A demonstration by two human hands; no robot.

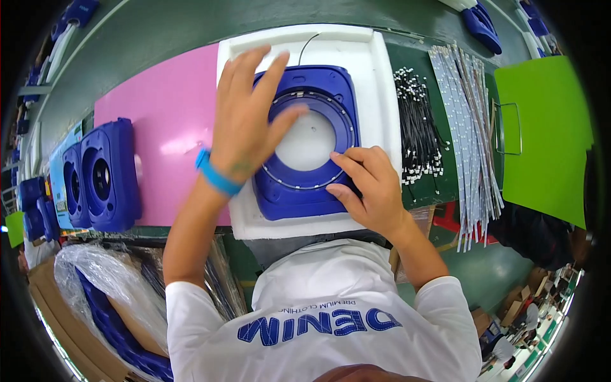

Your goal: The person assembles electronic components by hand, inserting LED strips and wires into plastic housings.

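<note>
A blue plastic housing (299,207) with a round central opening lies in a white foam tray (380,83). A thin dark LED strip with small pale chips (287,184) runs around the ring of the opening. My left hand (248,111), with a blue band at the wrist, is over the housing's upper left, its fingers spread and holding nothing. With index finger and thumb, my right hand (372,188) grips the lower right of the ring, the index at the inner edge and the thumb farther out. A black wire (308,46) rises from the housing's far side.
Right of the tray lie black cables with white connectors (420,127) and many pale LED strips (468,140). A green board (544,134) is beyond them. On the left, more blue housings (108,175) stand by a pink surface (168,127). Plastic-wrapped parts (95,274) lie nearer.
</note>
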